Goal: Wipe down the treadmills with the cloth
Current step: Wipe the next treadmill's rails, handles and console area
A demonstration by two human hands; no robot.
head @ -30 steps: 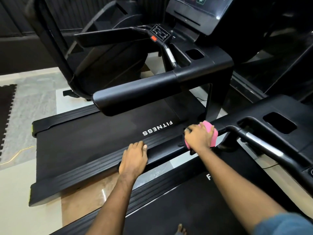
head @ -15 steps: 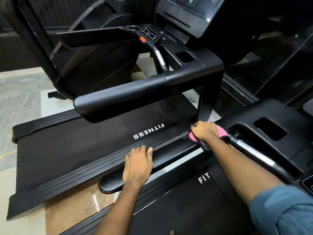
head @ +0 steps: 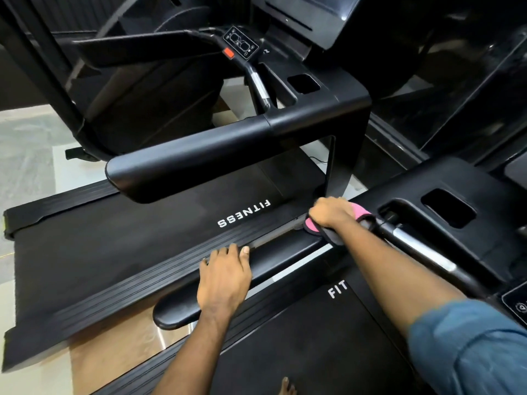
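My left hand (head: 225,280) flat on the near treadmill's black handrail (head: 279,256), fingers loose and holding nothing, further right my right hand (head: 332,212) curled over the pink cloth (head: 360,212), pressing it onto that rail's console end

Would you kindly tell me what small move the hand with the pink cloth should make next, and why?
Probably slide the pink cloth down the near handrail toward the left hand. The right hand grips it at the rail's console end, the left hand rests near the free end, and a bare stretch of rail lies between them.
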